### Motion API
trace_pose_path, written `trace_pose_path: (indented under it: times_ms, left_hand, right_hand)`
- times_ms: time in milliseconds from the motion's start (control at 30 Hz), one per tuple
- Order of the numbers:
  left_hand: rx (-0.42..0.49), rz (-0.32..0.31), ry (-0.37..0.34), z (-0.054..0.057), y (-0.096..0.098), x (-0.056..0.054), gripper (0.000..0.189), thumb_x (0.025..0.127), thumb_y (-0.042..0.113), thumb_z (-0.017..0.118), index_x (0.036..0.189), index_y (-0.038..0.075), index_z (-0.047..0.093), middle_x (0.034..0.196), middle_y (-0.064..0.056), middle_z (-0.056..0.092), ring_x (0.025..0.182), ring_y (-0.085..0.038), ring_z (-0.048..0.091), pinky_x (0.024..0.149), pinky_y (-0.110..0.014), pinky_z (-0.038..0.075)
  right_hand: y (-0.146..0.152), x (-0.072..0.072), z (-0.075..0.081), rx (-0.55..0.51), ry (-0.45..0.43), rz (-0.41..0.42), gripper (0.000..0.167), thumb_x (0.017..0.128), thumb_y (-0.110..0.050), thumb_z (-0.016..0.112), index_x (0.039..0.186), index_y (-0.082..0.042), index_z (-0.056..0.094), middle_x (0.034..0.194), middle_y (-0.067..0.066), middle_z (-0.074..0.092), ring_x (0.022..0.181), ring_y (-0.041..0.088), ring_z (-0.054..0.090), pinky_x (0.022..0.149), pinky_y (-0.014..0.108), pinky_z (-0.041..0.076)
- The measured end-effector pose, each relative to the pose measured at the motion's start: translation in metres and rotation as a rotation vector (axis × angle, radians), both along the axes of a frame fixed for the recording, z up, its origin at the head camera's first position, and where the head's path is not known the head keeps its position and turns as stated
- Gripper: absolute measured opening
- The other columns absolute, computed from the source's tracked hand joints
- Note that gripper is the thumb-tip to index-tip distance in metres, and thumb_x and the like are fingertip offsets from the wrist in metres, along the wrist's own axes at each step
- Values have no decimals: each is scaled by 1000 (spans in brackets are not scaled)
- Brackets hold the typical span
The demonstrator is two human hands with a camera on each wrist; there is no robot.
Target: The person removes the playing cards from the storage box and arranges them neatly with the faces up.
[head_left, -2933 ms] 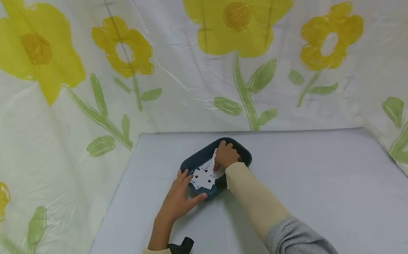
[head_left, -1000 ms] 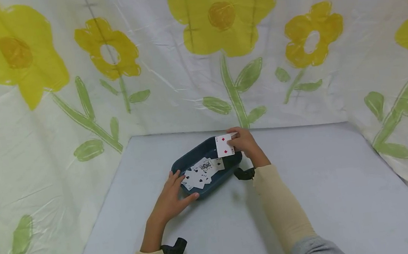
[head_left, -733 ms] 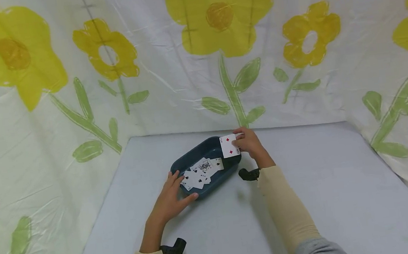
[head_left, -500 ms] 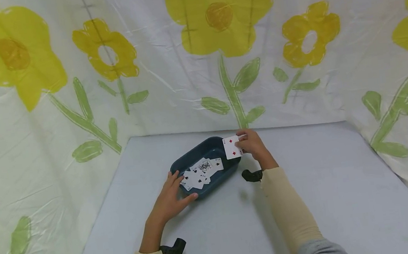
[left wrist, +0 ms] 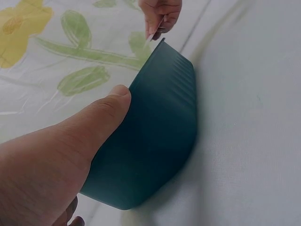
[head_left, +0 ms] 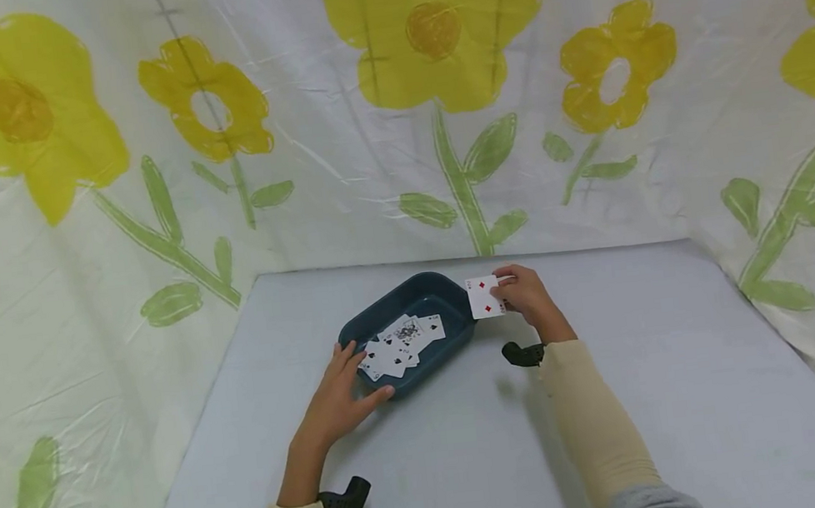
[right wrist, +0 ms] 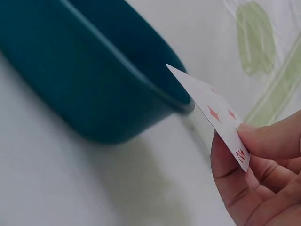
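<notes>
My right hand (head_left: 528,290) pinches a playing card (head_left: 483,298) with red diamonds on its face, just off the right end of a dark teal basin (head_left: 462,333). In the right wrist view, the card (right wrist: 211,109) is tilted between thumb and fingers, one corner in front of the basin's rim (right wrist: 124,61). My left hand (head_left: 335,400) rests spread at the basin's near left end, fingers and thumb touching the rim on either side. The left wrist view has the thumb laid straight along the basin's edge. Several playing cards (head_left: 407,331) lie overlapping, face up, inside the basin.
The basin stands near the back left of a white-covered table (head_left: 616,364). Behind the table hangs a pale curtain (head_left: 336,153) printed with yellow flowers. Each wrist wears a black strap mount (head_left: 346,496).
Earlier my right hand was down among the cards in the basin; it then lifted the diamond card and has moved right, past the basin's end. My left hand has stayed at the rim.
</notes>
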State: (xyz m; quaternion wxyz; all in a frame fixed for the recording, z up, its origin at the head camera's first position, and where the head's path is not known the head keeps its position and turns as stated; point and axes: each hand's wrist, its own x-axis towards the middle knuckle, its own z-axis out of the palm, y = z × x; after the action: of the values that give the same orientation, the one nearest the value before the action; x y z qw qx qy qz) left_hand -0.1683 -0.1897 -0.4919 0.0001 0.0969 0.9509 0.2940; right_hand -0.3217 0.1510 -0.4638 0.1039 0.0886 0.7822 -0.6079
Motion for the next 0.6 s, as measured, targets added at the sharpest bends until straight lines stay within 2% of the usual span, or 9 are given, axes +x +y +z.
trace_pose_path:
  times_ms: [333, 467, 600]
  left_hand:
    - [-2, 1, -2, -2, -1, -2, 93, 85, 65, 69, 149, 2, 44, 164, -15, 22, 152, -33, 7, 115, -59, 23]
    - [4, -1, -2, -3, -2, 0, 93, 85, 65, 68, 150, 3, 44, 164, -14, 21, 152, -33, 7, 114, -59, 24]
    - [8, -5, 3, -3, -2, 0, 93, 85, 65, 68, 150, 3, 44, 164, -14, 21, 152, -33, 7, 114, -61, 25]
  right_hand:
    - [12, 3, -14, 59, -41, -35, 41, 98, -4, 61, 138, -1, 53, 127, 23, 59, 98, 26, 60, 68, 26, 51]
    - [16, 4, -24, 151, -30, -36, 41, 97, -4, 62, 137, -1, 54, 122, 21, 59, 95, 25, 58, 70, 28, 50]
    - [20, 7, -33, 291, 18, -25, 39, 95, -3, 62, 134, 2, 55, 120, 24, 59, 97, 30, 58, 79, 39, 51]
